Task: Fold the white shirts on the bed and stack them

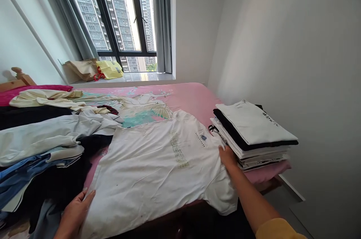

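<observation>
The white T-shirt (149, 173) lies spread at six o'clock, on the pink bed sheet (190, 98). It looks like the smoothing-out part. The hands are far apart. The left hand (75, 212), at eight o'clock, seems to pinch the bottom edge. The right hand (228, 156), at four, touches near the neck; I can't tell if it grips. The neat clothes stack (258, 128) sits just past three. The next move seems to need both hands pulling evenly.
</observation>
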{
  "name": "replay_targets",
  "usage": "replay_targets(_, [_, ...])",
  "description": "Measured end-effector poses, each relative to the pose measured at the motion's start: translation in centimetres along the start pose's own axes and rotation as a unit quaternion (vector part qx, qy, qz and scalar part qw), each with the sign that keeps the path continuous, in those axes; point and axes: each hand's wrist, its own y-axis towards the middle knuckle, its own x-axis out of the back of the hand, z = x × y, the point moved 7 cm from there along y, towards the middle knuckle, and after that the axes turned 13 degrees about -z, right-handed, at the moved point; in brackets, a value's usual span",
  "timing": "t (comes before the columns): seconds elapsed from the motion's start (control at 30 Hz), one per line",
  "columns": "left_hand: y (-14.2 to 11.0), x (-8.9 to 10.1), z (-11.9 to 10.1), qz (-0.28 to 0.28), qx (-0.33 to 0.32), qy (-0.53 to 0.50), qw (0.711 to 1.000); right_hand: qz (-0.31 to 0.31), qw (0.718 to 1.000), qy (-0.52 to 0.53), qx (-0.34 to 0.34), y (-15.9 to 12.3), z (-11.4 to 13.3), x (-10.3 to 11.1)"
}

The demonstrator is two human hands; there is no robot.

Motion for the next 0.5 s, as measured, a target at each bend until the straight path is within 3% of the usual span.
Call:
replay_targets(0.13, [-0.3,0.1,0.1,-0.007,0.001,-0.002,1.000,-0.011,1.000,-0.002,0.017,0.3,-0.8,0.5])
replay_targets(0.33, [-1.5,0.7,-1.5,-0.002,-0.004,-0.042,0.999,0.019,0.999,0.020,0.026,0.3,-1.5,-0.3])
replay_targets(0.5, [-2.5,1.7,-3.0,0.003,-0.020,-0.039,0.999,-0.015,0.999,0.038,0.012,-0.3,-1.7,0.4])
